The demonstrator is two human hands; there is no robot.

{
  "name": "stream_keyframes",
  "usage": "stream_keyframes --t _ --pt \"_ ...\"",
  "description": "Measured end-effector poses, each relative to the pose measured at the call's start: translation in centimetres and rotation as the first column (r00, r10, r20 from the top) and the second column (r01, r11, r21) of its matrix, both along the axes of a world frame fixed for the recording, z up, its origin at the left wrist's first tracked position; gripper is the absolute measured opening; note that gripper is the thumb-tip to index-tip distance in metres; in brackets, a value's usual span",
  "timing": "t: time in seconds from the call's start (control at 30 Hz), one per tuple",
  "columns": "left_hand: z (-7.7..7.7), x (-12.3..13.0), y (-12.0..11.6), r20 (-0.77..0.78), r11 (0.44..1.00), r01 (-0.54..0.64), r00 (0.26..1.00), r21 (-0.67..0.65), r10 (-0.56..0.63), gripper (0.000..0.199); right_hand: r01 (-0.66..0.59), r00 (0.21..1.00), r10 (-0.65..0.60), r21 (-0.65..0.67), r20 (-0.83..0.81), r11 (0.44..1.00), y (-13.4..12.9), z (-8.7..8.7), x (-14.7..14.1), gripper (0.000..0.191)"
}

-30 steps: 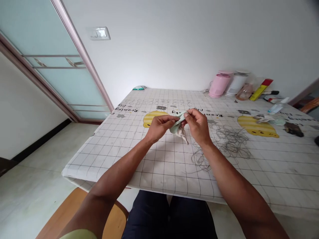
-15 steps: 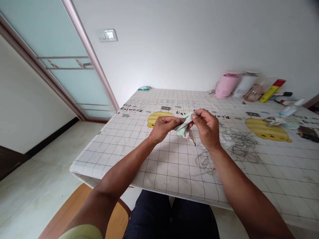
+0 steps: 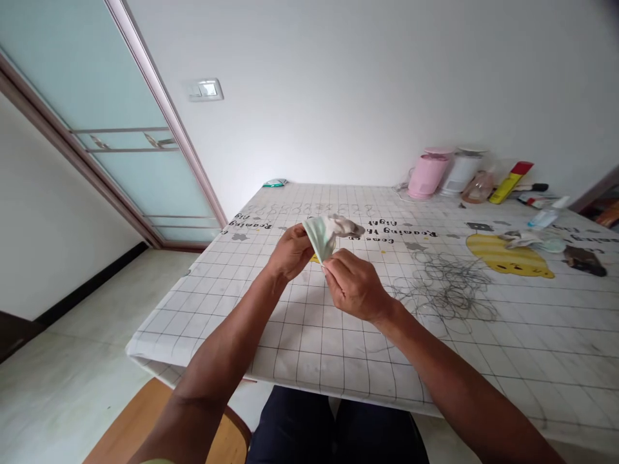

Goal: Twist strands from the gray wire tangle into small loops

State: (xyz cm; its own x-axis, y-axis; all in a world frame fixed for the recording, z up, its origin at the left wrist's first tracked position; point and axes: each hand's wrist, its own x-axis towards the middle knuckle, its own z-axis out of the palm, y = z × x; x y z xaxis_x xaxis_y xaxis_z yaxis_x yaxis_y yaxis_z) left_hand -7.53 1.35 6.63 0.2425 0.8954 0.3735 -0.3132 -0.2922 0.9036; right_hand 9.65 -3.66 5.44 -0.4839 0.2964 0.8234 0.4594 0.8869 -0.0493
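Now, writing: we read "Roaming" on the surface (image 3: 338, 361)
Grip: left hand (image 3: 290, 253), right hand (image 3: 355, 287) clamped on pale green fabric (image 3: 319, 235)

Cloth (image 3: 325, 233) between hands (image 3: 290, 253) (image 3: 355, 287), cord (image 3: 442, 290) right, canisters (image 3: 428, 175) behind

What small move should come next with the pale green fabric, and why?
Probably the right hand should move up to the grey-beige scrap, because the left hand already steadies the pale green fabric, the right fingers sit at its lower edge, and the scrap sticks out ungripped at the top.
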Motion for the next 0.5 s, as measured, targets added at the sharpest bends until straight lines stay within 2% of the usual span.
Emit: stream_keyframes --t 0.1,0.2,0.3,0.43,0.5 --pt "-0.6 0.6 0.4 0.134 0.994 -0.084 0.986 -0.075 0.094 0.030 0.013 1.000 -0.012 0.009 -0.016 1.000 0.1 -0.2 -0.1 0.024" --pt "-1.9 1.9 0.4 0.127 0.985 -0.116 0.983 -0.128 0.132 0.035 0.026 1.000 -0.026 0.007 -0.015 1.000 0.5 -0.6 -0.3 0.024" --pt "-1.9 2.9 0.1 0.095 0.996 -0.022 0.995 -0.085 0.030 0.041 0.024 1.000 -0.023 -0.008 0.003 1.000 0.7 -1.2 -0.6 0.024" --pt "0.4 3.5 -0.6 -0.004 0.983 0.180 0.984 0.027 -0.180 0.051 0.031 0.999 -0.034 -0.077 -0.038 0.997 0.6 -1.5 -0.8 0.024" --pt "1.0 3.5 -0.8 -0.045 0.978 0.194 0.981 0.075 -0.191 0.052 0.013 0.998 -0.020 -0.108 -0.058 0.994 0.5 -1.6 -0.9 0.022"
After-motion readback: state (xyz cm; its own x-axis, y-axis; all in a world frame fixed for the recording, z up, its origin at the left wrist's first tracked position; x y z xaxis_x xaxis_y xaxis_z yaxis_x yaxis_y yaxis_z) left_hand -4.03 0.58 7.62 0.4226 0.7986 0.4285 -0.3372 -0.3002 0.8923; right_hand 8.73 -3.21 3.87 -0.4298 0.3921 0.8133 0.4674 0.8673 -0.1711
